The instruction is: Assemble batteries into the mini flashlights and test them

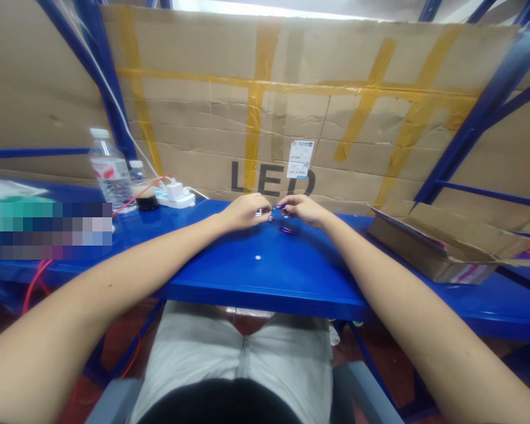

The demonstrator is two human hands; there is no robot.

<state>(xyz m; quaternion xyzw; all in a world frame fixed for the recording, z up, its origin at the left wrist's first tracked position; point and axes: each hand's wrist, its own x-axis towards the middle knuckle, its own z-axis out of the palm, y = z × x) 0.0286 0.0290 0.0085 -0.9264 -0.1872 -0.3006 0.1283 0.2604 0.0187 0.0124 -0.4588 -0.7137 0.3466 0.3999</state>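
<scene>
Over the far part of the blue table [229, 268], my left hand [246, 210] has its fingers curled round something small with silvery, shiny parts, too small to name. Close by on its right, my right hand [301, 209] pinches a small shiny purple piece [281, 206] between thumb and fingers. The fingertips of both hands face each other with a narrow gap between them. Just below my right hand, a glossy purple oblong piece [286, 230] lies on the tabletop. Nearer to me there is a small white round spot [258, 257] on the table.
A large taped cardboard sheet [194, 129] marked LED stands behind the table. On the left are a water bottle [110, 171], a small bottle of dark liquid [145, 191], a white power strip [176, 196] and red cables [37, 280]. An open cardboard box [428, 253] sits right.
</scene>
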